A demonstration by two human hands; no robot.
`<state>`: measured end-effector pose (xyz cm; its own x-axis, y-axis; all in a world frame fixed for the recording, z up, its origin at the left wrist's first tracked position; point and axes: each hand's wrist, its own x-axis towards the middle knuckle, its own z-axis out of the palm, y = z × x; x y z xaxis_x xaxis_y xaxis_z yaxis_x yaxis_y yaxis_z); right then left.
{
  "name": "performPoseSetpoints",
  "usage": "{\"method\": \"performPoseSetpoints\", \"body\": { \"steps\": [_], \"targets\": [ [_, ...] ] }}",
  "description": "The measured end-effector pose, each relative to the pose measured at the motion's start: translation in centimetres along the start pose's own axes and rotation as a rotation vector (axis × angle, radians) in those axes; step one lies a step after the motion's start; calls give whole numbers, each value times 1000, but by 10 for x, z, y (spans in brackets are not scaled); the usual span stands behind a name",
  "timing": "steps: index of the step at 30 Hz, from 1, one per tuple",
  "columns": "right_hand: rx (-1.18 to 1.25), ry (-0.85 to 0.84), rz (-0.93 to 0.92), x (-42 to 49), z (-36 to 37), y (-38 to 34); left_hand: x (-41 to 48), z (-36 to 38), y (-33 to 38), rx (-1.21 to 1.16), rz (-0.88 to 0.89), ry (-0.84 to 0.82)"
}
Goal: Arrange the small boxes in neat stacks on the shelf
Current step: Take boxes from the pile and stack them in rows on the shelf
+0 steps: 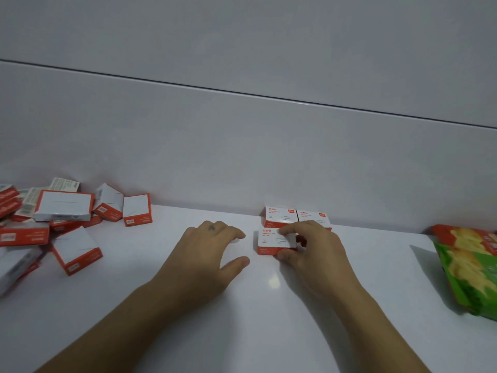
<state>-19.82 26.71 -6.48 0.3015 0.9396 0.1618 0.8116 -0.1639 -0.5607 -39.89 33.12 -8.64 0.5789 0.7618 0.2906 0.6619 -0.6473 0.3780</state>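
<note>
Progress was judged early. Two boxes were set side by side against the wall, the back-left box (281,216) and the back-right box (313,217). A third box (274,240) was positioned on the shelf (269,319) directly in front of them, pinched between thumb and fingers of the right hand (314,249). The left hand (212,246) was kept unclenched, gripping nothing, just beside that box. No stack had been built. A jumbled pile of boxes (61,219) at the left was not yet sorted.
</note>
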Motion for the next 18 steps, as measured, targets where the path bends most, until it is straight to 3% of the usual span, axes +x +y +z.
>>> {"method": "performPoseSetpoints", "body": {
  "steps": [18],
  "targets": [
    [-84, 56, 34, 8, 7, 4, 1, -4, 2, 65, -16, -94]
  ]
}}
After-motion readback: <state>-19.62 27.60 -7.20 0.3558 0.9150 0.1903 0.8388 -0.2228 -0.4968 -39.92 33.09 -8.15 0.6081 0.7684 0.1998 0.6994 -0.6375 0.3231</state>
